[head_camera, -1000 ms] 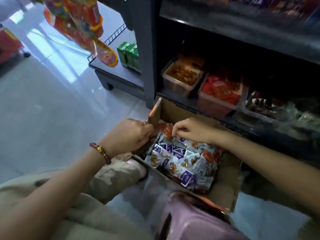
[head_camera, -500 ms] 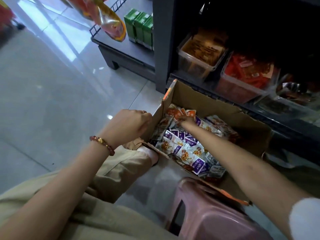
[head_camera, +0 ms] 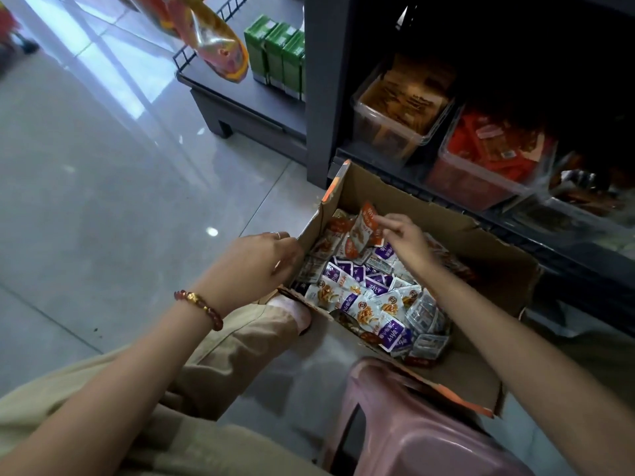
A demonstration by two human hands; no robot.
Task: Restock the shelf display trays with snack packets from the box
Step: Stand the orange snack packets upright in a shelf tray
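An open cardboard box (head_camera: 488, 255) sits on the floor against the dark shelf, holding several small snack packets (head_camera: 360, 297) in purple-white and orange-white wrappers. My right hand (head_camera: 403, 240) is inside the box and pinches orange packets (head_camera: 365, 228), lifting them a little above the pile. My left hand (head_camera: 256, 261) grips the box's left wall near its flap. On the lowest shelf stand clear display trays: one with brown packets (head_camera: 395, 111), one with red packets (head_camera: 488, 159), and another with dark packets (head_camera: 580, 207) at the right.
A pink plastic stool (head_camera: 426, 438) stands just in front of the box. Green cartons (head_camera: 278, 56) sit on a low grey platform (head_camera: 237, 97) at the left. A hanging orange snack bag (head_camera: 213, 42) dangles above. My knee in beige trousers (head_camera: 240, 341) touches the box's near corner.
The view tilted down and closer. My right hand moved to the box's far left corner and raised orange packets from the pile. My left hand stayed on the box wall.
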